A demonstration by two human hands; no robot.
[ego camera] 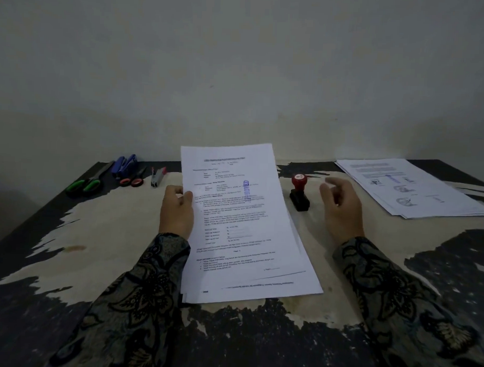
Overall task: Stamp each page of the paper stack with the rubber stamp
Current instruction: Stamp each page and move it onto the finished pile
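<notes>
Page text (229, 210) blurred, unreadable

Left hand (176, 212): raised at mid-frame, thumb forward, fingers curled in a pinch grip. Right hand (341, 207): lifted, apart from the left, fingers loosely curled, holding nothing. Both forearms: in dark patterned sleeves (390, 293), reaching forward from the near edge.

We can read almost nothing here. The top sheet (234, 210) carries printed lines, a heading and a vertical blue stamp mark (247, 191), but all of it is too blurred for us to make out a word. The printed pages of the second pile (416, 189) on the right are likewise illegible.
</notes>
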